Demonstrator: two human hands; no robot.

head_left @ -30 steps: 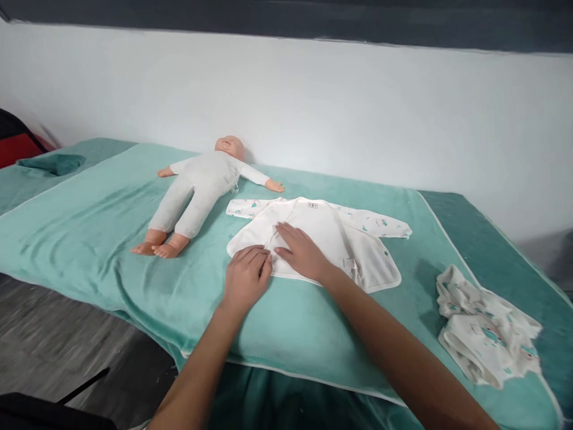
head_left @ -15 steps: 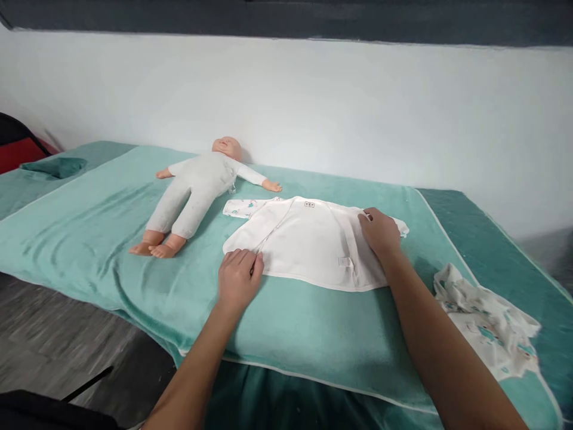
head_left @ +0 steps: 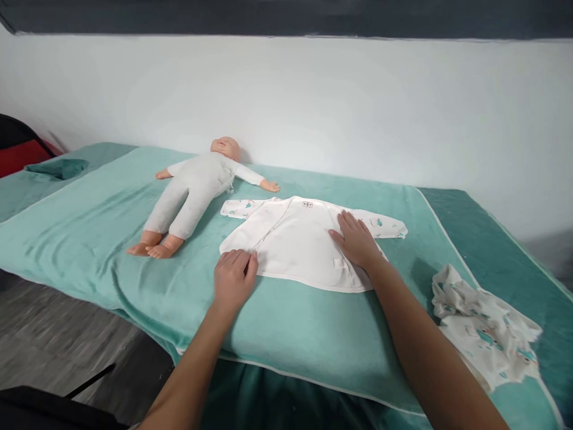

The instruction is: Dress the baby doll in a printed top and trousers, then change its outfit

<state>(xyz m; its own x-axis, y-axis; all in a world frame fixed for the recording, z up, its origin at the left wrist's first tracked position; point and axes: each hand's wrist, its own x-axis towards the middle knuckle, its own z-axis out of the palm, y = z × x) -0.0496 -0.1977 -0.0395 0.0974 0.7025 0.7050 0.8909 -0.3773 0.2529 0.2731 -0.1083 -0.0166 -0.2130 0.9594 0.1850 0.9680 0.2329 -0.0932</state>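
Observation:
A white baby shirt (head_left: 298, 239) is spread out on the green blanket, its printed sleeves stretched to both sides. At its lower left corner, my left hand (head_left: 234, 278) has its fingers curled together over the hem, holding the edge; the fingertips are partly hidden. My right hand (head_left: 358, 242) lies flat on the shirt's right front panel, fingers stretched out, pressing on the cloth without gripping it. To the left of the shirt, a baby doll (head_left: 197, 182) with a white cloth body lies on its back, arms out to the sides.
A crumpled white printed baby garment (head_left: 490, 328) lies on the right, beside my right forearm. The green blanket (head_left: 89, 221) covers the bed, which stands against a white wall (head_left: 313, 107). A folded dark green cloth (head_left: 58, 168) is at the far left.
My right hand has moved left from the shirt's right edge, its fingers now flat on the front panel. The right panel is folded over and the right sleeve shows. My left hand stays in place.

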